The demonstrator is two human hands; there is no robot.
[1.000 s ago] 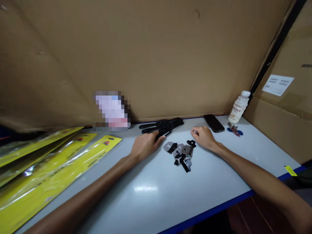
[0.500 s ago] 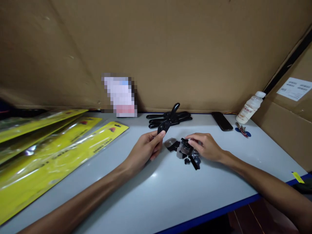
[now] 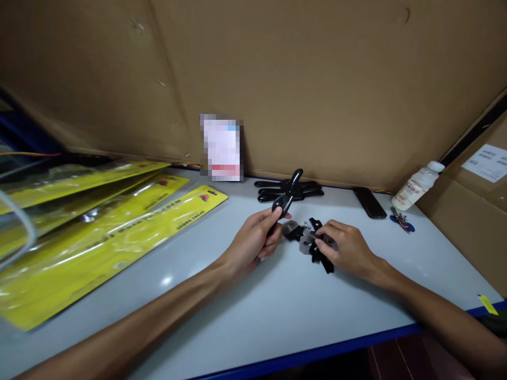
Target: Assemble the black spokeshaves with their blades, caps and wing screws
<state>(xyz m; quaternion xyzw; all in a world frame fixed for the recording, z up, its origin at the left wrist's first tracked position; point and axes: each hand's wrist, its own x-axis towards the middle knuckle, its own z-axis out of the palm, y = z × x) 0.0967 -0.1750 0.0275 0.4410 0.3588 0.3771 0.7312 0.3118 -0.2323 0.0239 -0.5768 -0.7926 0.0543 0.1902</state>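
Note:
In my left hand (image 3: 257,235) is a black handle (image 3: 292,190) with a looped, rounded end, held upright and tilted to the right between thumb and fingers. My right hand (image 3: 346,248) reaches into a small pile of black and grey flat metal parts (image 3: 306,244). Its thumb and fingertips are pinched together over the pile; what lies between them is too hidden to name. Several similar black handles (image 3: 273,196) lie stacked on the table behind the held one.
Yellow packaging cards (image 3: 158,237) with clear plastic cover the left of the table (image 3: 222,327). A blurred upright card (image 3: 222,150) leans on the cardboard wall (image 3: 301,89). At the right are a dark phone (image 3: 369,202), keys (image 3: 402,220) and a white bottle (image 3: 415,186).
The view has shifted, moving the scene rightward. My left hand still holds the handle. The black part under my right fingertips no longer shows there, and the pile's parts lie differently.

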